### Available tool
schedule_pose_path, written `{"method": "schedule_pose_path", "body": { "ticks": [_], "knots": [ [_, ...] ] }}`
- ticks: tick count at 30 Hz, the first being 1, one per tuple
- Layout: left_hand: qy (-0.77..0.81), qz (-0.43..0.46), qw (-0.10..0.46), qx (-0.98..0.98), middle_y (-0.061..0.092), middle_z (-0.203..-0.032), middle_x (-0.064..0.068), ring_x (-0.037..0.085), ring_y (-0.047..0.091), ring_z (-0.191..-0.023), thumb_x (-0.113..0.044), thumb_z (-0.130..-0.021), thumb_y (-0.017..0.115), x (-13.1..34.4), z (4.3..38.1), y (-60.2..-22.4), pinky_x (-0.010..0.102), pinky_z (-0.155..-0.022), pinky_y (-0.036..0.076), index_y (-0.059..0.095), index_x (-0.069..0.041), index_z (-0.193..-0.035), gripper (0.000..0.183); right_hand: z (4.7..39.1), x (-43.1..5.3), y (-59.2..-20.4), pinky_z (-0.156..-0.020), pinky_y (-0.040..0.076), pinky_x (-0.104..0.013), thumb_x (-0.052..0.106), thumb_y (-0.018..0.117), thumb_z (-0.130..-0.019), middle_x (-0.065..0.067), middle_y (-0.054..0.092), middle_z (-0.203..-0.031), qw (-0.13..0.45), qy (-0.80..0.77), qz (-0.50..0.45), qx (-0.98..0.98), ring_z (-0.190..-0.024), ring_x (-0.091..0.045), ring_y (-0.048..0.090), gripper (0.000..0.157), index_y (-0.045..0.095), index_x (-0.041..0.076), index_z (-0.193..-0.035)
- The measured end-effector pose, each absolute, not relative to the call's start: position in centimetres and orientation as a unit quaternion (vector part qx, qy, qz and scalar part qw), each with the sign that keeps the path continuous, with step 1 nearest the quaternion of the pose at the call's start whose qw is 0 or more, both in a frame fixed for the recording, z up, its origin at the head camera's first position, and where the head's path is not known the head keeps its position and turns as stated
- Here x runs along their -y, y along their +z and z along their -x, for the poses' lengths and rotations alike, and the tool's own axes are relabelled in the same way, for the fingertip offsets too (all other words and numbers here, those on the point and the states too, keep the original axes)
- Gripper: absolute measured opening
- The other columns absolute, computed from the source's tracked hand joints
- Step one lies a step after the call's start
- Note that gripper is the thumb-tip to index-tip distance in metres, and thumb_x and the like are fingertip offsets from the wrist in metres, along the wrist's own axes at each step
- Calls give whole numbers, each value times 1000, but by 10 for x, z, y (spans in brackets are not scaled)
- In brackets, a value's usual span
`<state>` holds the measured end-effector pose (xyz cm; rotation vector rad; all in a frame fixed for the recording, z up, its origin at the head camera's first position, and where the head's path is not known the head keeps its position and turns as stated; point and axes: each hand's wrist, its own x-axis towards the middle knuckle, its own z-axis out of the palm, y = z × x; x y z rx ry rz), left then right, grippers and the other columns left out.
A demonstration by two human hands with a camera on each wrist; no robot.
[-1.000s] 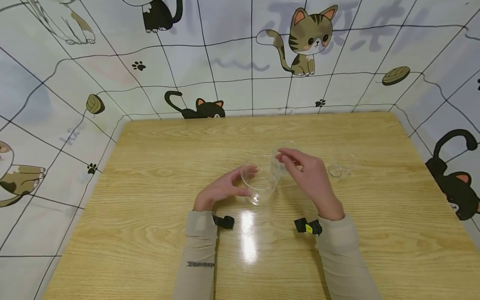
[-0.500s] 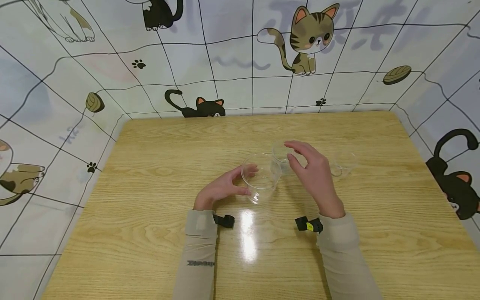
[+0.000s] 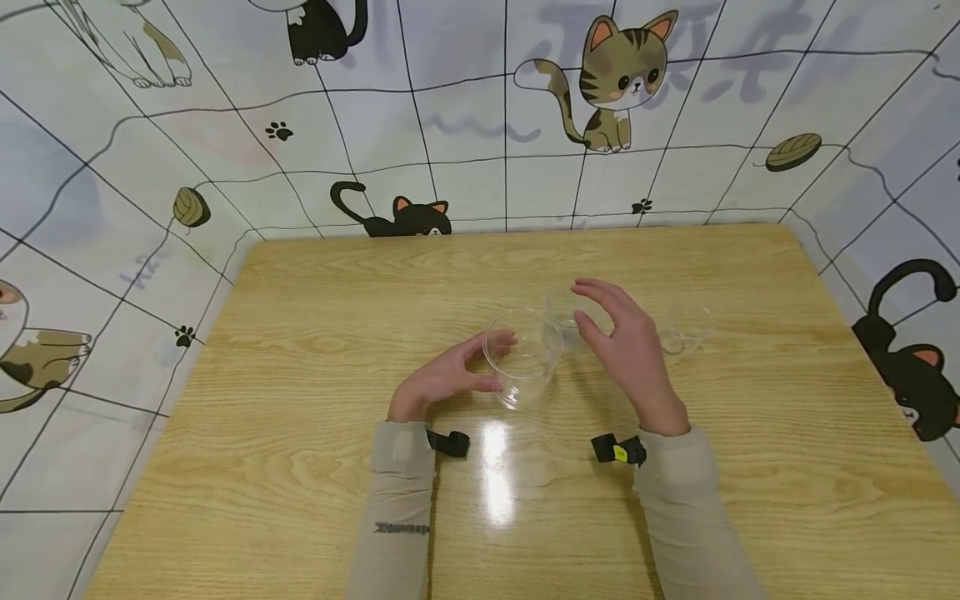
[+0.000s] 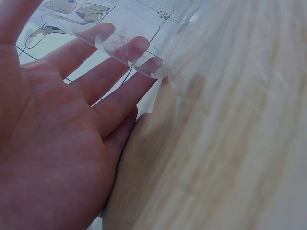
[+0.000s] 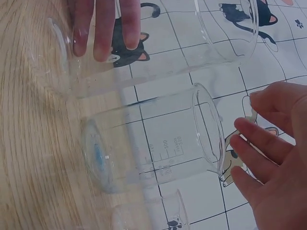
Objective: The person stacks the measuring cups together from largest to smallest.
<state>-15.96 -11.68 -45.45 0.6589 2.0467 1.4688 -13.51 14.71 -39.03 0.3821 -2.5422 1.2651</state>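
Note:
A large clear glass beaker (image 3: 528, 367) stands upright mid-table. My left hand (image 3: 446, 372) lies against its left side, fingers extended behind and thumb at the front. In the left wrist view the fingertips (image 4: 132, 48) touch the glass. Just behind and right of it stands a medium beaker (image 5: 153, 143) with printed scale marks. My right hand (image 3: 628, 350) hovers at the right of this beaker's rim, fingers loosely bent and spread from the thumb. In the right wrist view a gap shows between most of those fingers and the rim.
A smaller clear beaker (image 3: 686, 329) stands to the right, beyond the right hand, and its lower part also shows in the right wrist view. The wooden table (image 3: 300, 467) meets walls (image 3: 465, 125) with cat drawings at the back and sides.
The right hand has let go of the medium beaker, its fingers parting and shifting slightly right and up. The left hand and large beaker have stayed in place.

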Motion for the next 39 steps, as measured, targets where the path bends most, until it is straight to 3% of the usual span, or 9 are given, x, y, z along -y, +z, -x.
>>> {"method": "schedule_pose_path", "body": {
  "ticks": [5,11,15,22,30,39],
  "knots": [
    [549,-246,266,-753,40,-143,3,17,33,-133,-20,-81,71,117,157,-448,46,-109,23,33,-17,-142,72,138,-148,-393,-102,32,-49,36,57,-90,6,39,-142,93,441,-111,886,-132,-21,34,49,45,23,-136],
    [549,-251,256,-755,43,-140,-8,6,37,-129,-27,-79,72,118,159,-460,42,-109,24,36,-26,-141,71,137,-149,-394,-104,27,-53,46,55,-89,2,31,-148,52,441,-84,892,-136,-24,28,62,31,27,-143],
    [549,-253,255,-755,44,-139,-7,7,37,-129,-29,-78,73,119,159,-462,42,-108,25,35,-24,-141,73,137,-148,-395,-104,26,-54,51,54,-87,4,26,-150,33,442,-71,894,-137,-25,24,67,26,30,-144],
    [545,-250,257,-758,43,-140,-3,10,36,-130,-30,-78,73,119,159,-459,44,-108,26,35,-22,-141,74,139,-146,-397,-104,25,-55,45,56,-88,2,20,-152,30,437,-76,896,-138,-27,21,67,27,23,-145],
    [550,-248,276,-748,38,-144,9,22,32,-134,-20,-82,70,117,152,-439,47,-109,22,31,-13,-143,73,142,-145,-404,-107,23,-52,38,61,-86,-1,18,-152,16,425,-100,899,-139,-23,18,73,21,27,-146],
    [549,-252,283,-745,37,-145,12,24,31,-135,-17,-82,69,117,151,-430,48,-109,22,30,-10,-143,73,144,-145,-406,-108,22,-51,37,59,-88,-3,16,-153,16,416,-100,904,-139,-25,17,74,16,24,-147]
  ]
}}
